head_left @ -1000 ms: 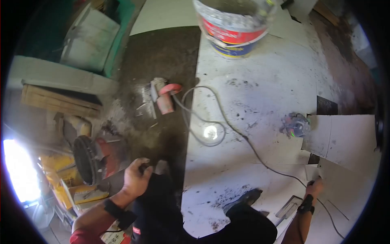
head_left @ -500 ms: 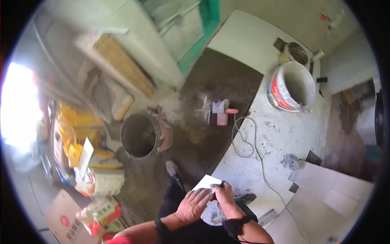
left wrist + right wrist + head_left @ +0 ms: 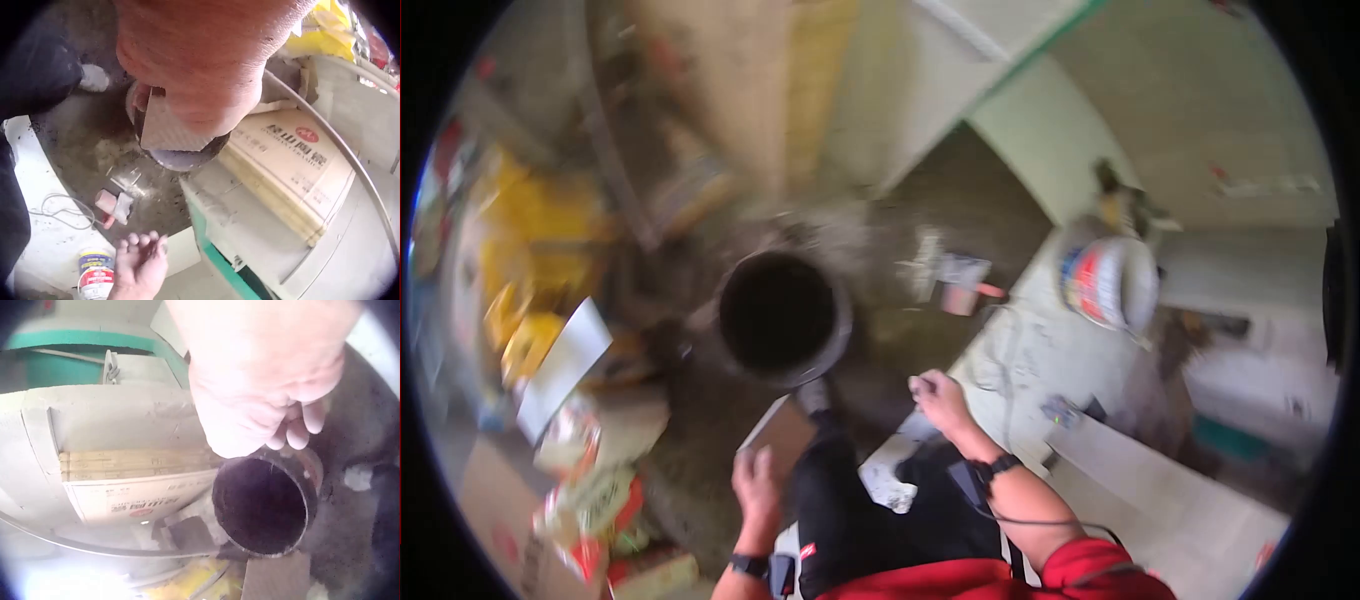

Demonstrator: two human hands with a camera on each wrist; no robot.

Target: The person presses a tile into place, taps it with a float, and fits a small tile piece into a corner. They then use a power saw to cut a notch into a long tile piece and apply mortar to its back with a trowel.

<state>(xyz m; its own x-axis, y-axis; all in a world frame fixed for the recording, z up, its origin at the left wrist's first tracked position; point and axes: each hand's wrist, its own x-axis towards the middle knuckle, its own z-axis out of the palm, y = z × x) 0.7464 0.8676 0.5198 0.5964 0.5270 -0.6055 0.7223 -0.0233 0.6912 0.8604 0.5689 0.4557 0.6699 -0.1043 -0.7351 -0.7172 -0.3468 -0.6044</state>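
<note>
in the head view, a big dark bucket stands on the floor at nine o'clock; a smaller white bucket is at three. the flat tile piece is at seven, near the dark bucket, gripped in the left hand's fingers. the right hand's fingers, at five, are bent; whether they hold anything, one cannot tell.

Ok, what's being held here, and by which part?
The left hand grips a tile piece by its end nearest the person. Whether the right hand holds anything can't be told.
</note>
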